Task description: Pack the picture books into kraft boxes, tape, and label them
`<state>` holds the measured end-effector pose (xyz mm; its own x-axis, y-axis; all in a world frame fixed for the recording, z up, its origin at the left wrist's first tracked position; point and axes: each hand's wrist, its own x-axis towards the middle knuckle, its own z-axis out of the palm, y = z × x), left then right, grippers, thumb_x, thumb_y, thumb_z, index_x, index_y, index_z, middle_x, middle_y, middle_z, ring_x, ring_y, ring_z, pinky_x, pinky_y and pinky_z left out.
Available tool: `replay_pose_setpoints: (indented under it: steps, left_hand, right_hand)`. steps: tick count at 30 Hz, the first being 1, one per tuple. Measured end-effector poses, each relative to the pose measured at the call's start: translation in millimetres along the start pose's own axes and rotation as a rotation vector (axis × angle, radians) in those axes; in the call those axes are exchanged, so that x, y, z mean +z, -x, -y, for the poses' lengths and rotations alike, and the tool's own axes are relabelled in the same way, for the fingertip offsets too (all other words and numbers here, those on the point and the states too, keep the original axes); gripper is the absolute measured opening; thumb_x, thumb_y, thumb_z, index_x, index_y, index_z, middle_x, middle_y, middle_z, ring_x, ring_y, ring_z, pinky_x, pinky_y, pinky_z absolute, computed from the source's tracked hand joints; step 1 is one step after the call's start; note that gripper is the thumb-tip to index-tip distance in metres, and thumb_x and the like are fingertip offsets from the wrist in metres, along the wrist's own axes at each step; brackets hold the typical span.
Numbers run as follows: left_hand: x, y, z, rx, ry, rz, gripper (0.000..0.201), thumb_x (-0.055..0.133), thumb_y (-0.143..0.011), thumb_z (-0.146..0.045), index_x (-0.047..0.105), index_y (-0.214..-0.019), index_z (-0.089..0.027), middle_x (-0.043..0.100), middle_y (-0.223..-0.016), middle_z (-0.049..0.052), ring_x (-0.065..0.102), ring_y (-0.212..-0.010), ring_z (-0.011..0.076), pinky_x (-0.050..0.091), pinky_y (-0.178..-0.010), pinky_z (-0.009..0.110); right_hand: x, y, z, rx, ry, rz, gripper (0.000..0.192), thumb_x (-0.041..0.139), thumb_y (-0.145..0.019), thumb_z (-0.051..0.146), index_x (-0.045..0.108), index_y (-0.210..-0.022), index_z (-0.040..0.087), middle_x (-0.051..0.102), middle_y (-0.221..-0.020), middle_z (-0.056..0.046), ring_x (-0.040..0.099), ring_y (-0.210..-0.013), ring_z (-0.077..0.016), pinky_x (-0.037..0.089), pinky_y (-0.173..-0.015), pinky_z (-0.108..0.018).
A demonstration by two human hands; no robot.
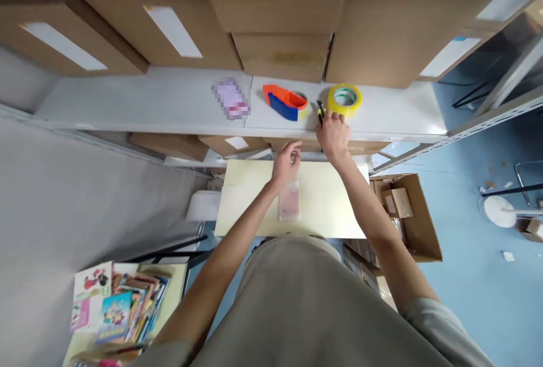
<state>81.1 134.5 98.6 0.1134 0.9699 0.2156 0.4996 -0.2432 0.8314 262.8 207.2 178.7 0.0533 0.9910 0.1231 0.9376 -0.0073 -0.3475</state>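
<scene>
A: Why does the right hand (333, 132) stretch up to the shelf (169, 101)?

B: Its fingers close around a black-and-yellow utility knife (320, 112), just beside the yellow tape roll (344, 99) and near the orange tape dispenser (286, 102).

A: And the left hand (286, 162)?

B: Empty, fingers loosely curled, hovering above the bench (331, 208), just beyond the flat pink packet (290, 200) lying there.

One yellow tape roll (344, 99), one tape dispenser (285, 102), two hands (286, 162)
</scene>
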Motion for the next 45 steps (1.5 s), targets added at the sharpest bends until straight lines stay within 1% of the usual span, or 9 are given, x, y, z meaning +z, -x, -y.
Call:
replay_pose_setpoints:
  steps: [3,7,10,14,19,25,29,33,45]
  left_hand:
    - [1.0,59,51,-0.174,-0.054,0.111,0.041,0.056,-0.102,-0.013,0.073,-0.138,-0.022,0.078,-0.142,0.013,0.080,-0.116,0.0237,0.069,-0.106,0.040]
    - [1.5,134,126,-0.373,-0.220,0.280,0.048,0.063,-0.095,-0.011,0.071,-0.142,-0.016,0.074,-0.147,0.021,0.071,-0.143,0.0346,0.056,-0.130,0.055]
    - [7.3,174,172,-0.368,-0.251,0.394,0.061,0.065,-0.092,-0.011,0.064,-0.153,-0.010,0.061,-0.165,0.027,0.050,-0.168,0.0406,0.040,-0.142,0.063]
    - [28.6,201,207,-0.273,-0.231,0.481,0.077,0.068,-0.097,-0.019,0.047,-0.171,-0.015,0.036,-0.188,0.022,0.017,-0.184,0.0402,0.026,-0.148,0.067]
    - [45.1,208,220,-0.226,-0.272,0.520,0.099,0.079,-0.095,-0.028,0.030,-0.181,-0.019,0.022,-0.195,0.017,0.013,-0.184,0.0416,0.026,-0.148,0.071]
    - [5.8,194,230,-0.144,-0.322,0.624,0.089,0.072,-0.100,-0.031,0.036,-0.181,-0.018,0.028,-0.194,0.019,0.015,-0.184,0.0414,0.023,-0.148,0.069]
    - [-17.8,173,236,-0.078,-0.347,0.736,0.093,0.074,-0.101,-0.033,0.036,-0.183,-0.017,0.030,-0.193,0.021,0.018,-0.183,0.0448,0.022,-0.146,0.071]
    - [-24.2,156,237,-0.032,-0.356,0.811,0.097,0.076,-0.101,-0.037,0.033,-0.186,-0.016,0.031,-0.193,0.021,0.023,-0.181,0.0481,0.026,-0.144,0.070]
    - [-25.5,148,229,-0.005,-0.374,0.826,0.091,0.077,-0.102,-0.040,0.041,-0.182,-0.016,0.033,-0.192,0.021,0.027,-0.179,0.0482,0.031,-0.142,0.069]
  right_hand:
    - [9,60,-25,0.032,-0.007,-0.046,0.037,0.051,-0.112,0.033,0.064,-0.143,0.017,0.073,-0.138,-0.026,0.065,-0.141,-0.0428,0.064,-0.111,-0.064]
    - [42,137,-46,0.048,-0.024,-0.013,0.042,0.045,-0.116,0.042,0.062,-0.149,0.022,0.074,-0.137,-0.021,0.068,-0.136,-0.0407,0.068,-0.104,-0.061]
    - [81,183,-50,0.094,0.015,0.068,0.039,0.049,-0.115,0.043,0.066,-0.144,0.024,0.078,-0.131,-0.020,0.070,-0.128,-0.0378,0.069,-0.097,-0.054]
    - [127,230,-48,0.203,0.029,0.212,0.035,0.058,-0.109,0.034,0.067,-0.139,0.019,0.081,-0.124,-0.017,0.073,-0.118,-0.0336,0.067,-0.098,-0.051]
    - [158,264,-37,0.283,-0.007,0.312,0.039,0.061,-0.107,0.035,0.066,-0.143,0.019,0.080,-0.123,-0.016,0.075,-0.116,-0.0317,0.066,-0.097,-0.047]
    - [193,262,3,0.281,-0.009,0.489,0.047,0.056,-0.112,0.040,0.059,-0.155,0.022,0.074,-0.139,-0.015,0.076,-0.099,-0.0251,0.065,-0.082,-0.038]
    - [225,240,34,0.260,0.061,0.608,0.050,0.050,-0.115,0.037,0.055,-0.162,0.020,0.068,-0.148,-0.019,0.078,-0.107,-0.0283,0.065,-0.085,-0.038]
    - [248,221,52,0.249,0.144,0.692,0.047,0.045,-0.117,0.032,0.053,-0.161,0.018,0.065,-0.151,-0.021,0.077,-0.114,-0.0299,0.064,-0.088,-0.039]
    - [251,204,79,0.260,0.235,0.720,0.045,0.041,-0.118,0.021,0.053,-0.161,0.016,0.065,-0.154,-0.027,0.076,-0.121,-0.0316,0.063,-0.095,-0.041]
